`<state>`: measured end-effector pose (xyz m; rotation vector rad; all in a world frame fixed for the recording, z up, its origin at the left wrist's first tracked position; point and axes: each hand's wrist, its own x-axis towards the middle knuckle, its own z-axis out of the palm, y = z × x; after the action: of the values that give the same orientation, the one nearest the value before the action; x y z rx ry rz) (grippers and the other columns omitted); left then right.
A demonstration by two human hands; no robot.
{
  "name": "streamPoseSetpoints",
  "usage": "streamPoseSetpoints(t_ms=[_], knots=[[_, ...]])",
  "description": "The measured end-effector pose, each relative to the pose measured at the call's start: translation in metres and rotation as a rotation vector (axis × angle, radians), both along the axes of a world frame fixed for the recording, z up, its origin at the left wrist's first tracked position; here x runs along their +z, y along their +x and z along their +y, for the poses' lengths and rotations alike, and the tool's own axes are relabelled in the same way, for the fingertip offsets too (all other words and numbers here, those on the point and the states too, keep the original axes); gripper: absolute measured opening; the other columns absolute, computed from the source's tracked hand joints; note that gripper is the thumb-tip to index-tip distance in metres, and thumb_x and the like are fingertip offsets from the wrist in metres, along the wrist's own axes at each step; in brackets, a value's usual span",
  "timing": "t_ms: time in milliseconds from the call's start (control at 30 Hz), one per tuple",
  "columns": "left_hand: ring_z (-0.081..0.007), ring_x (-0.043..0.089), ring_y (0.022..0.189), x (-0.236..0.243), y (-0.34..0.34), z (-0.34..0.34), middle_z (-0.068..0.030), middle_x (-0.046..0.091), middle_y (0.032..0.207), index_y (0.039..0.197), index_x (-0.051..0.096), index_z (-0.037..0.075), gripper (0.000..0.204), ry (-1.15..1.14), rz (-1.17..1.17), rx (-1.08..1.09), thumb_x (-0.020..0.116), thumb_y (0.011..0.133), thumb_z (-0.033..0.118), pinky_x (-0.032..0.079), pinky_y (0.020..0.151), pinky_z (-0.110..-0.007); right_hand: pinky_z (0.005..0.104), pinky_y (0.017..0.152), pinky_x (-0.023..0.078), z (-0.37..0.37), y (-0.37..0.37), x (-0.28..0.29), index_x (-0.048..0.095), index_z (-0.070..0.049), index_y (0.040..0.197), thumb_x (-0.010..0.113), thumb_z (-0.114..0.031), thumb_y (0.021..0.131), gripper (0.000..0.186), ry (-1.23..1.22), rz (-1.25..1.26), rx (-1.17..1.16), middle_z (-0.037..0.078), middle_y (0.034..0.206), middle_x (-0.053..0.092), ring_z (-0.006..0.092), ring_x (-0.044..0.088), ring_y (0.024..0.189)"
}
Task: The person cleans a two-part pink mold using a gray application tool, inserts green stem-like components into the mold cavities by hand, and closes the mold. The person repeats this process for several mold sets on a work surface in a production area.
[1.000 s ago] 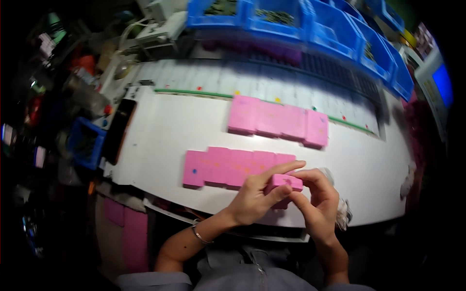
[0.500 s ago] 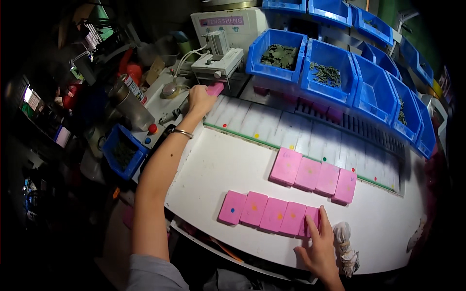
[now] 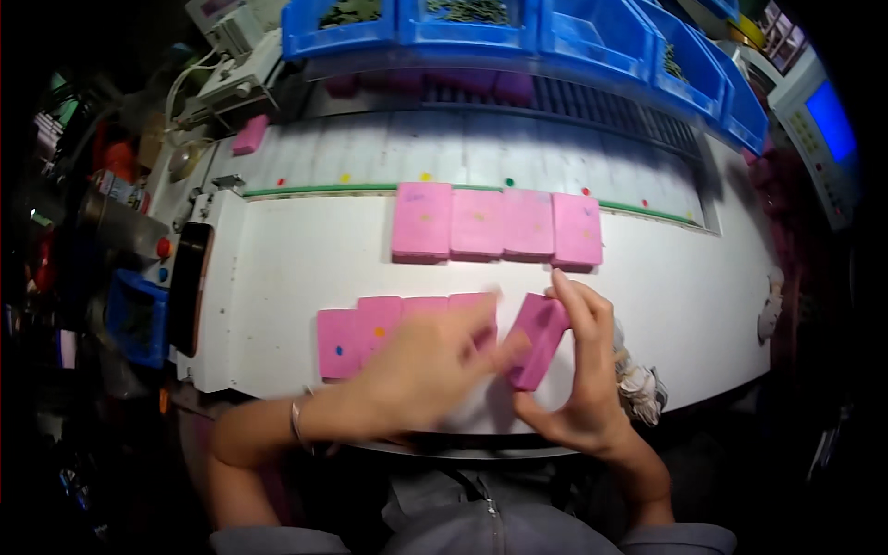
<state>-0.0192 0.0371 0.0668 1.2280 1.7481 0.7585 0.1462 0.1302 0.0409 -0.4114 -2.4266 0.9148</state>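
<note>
My right hand grips a pink block between thumb and fingertips, tilted above the white work surface. My left hand is blurred just left of it, thumb and index finger apart, with nothing visible in them. Under and behind it is a row of pink blocks marked with coloured dots, partly hidden. Farther back sits a second row of several pink blocks. A lone pink block rests at the back left beside a small white machine.
Blue bins, some holding small dark pieces, line the back above a slatted white strip. A dark phone and small blue bin are left. A console with blue screen is right. Cloth bundles lie near my right hand.
My left hand has returned from the back left, where it left a pink block, to the front centre. My right hand has lifted a block from the near row's right end.
</note>
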Motion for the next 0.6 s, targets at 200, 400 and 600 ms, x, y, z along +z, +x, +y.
streamPoseSetpoints(t_ms=[200, 400, 600], knots=[[-0.0228, 0.059, 0.080, -0.029, 0.062, -0.015, -0.0156, 0.055, 0.089, 0.126, 0.033, -0.005, 0.057, 0.057, -0.803, 0.192, 0.034, 0.097, 0.044, 0.049, 0.069, -0.033, 0.0352, 0.079, 0.041, -0.026, 0.012, -0.003, 0.035, 0.009, 0.131, 0.072, -0.002, 0.061, 0.080, 0.147, 0.127, -0.071, 0.025, 0.115, 0.043, 0.0334, 0.047, 0.098], [-0.0248, 0.059, 0.098, -0.037, 0.079, -0.013, -0.0136, 0.055, 0.100, 0.122, 0.039, -0.003, 0.063, 0.249, -0.852, 0.507, 0.021, 0.096, 0.051, 0.048, 0.089, -0.039, 0.0322, 0.064, 0.042, -0.044, 0.022, -0.009, 0.050, 0.005, 0.111, 0.080, -0.016, 0.067, 0.057, 0.426, 0.358, -0.300, 0.019, 0.103, 0.054, 0.0261, 0.056, 0.082], [-0.0245, 0.062, 0.077, -0.051, 0.062, -0.005, -0.0134, 0.056, 0.085, 0.116, 0.042, -0.007, 0.070, 0.343, -1.140, 0.523, 0.018, 0.095, 0.055, 0.051, 0.072, -0.037, 0.0318, 0.049, 0.045, -0.052, 0.030, -0.006, 0.060, -0.002, 0.089, 0.069, 0.003, 0.065, 0.026, -0.003, 0.169, 0.170, 0.011, 0.071, 0.060, 0.0243, 0.058, 0.055]])
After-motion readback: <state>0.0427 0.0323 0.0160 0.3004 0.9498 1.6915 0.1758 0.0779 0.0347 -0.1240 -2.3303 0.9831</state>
